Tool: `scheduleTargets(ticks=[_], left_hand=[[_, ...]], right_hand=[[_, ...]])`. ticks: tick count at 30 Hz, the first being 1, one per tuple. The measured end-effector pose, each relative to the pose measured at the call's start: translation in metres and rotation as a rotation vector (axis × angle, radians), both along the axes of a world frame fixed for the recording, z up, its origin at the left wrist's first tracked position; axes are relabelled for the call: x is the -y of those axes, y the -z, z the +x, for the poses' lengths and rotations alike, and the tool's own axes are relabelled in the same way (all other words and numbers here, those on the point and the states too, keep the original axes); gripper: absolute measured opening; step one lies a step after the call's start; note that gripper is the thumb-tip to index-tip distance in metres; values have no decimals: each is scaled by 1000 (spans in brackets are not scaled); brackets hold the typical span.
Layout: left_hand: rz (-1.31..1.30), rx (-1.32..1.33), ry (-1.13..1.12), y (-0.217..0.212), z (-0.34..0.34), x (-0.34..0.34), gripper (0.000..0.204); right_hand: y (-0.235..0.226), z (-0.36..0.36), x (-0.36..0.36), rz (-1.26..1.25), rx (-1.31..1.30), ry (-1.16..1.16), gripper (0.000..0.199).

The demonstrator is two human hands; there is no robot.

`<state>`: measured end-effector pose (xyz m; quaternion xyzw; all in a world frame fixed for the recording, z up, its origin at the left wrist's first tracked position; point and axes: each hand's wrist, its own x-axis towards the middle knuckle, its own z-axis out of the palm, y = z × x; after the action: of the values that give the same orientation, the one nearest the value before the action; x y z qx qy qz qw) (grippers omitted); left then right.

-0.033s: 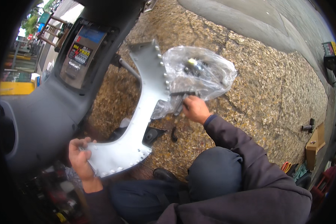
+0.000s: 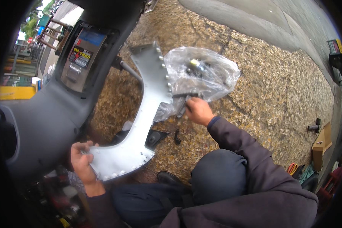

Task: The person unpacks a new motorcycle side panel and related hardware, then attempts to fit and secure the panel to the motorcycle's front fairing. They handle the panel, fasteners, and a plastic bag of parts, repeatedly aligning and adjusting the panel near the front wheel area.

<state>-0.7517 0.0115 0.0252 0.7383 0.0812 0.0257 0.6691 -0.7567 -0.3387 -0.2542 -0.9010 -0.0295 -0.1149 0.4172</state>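
In the head view, we see the left hand [image 2: 83,163] gripping the lower left end of a curved white panel [image 2: 149,108]. The right hand [image 2: 200,111] bends its fingers at a clear plastic bag [image 2: 220,74] on speckled ground [image 2: 269,83]; we cannot tell what they hold. Leftward, we note a grey moulded body [image 2: 45,129].

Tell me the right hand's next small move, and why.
Perhaps ease the clear bag away from the white panel: the right hand is at the bag's near edge, the panel overlaps the bag in view, and the left hand grips the panel.
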Motion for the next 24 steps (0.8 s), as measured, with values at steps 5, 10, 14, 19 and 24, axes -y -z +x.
scheduleTargets(ticks=[5, 10, 14, 19, 24], left_hand=[[1, -16, 63, 4, 3, -5, 40], [6, -29, 99, 4, 6, -5, 37], [6, -36, 124, 0, 9, -4, 36], [-44, -39, 191, -5, 12, -3, 34], [-30, -56, 173, -6, 14, 4, 32]], right_hand=[[3, -8, 6, 9, 9, 8, 11], [10, -22, 7, 49, -15, 34, 12], [15, -36, 10, 124, -76, 68, 13], [23, -47, 17, 159, -106, 84, 13], [29, -51, 22, 237, -168, 96, 14]])
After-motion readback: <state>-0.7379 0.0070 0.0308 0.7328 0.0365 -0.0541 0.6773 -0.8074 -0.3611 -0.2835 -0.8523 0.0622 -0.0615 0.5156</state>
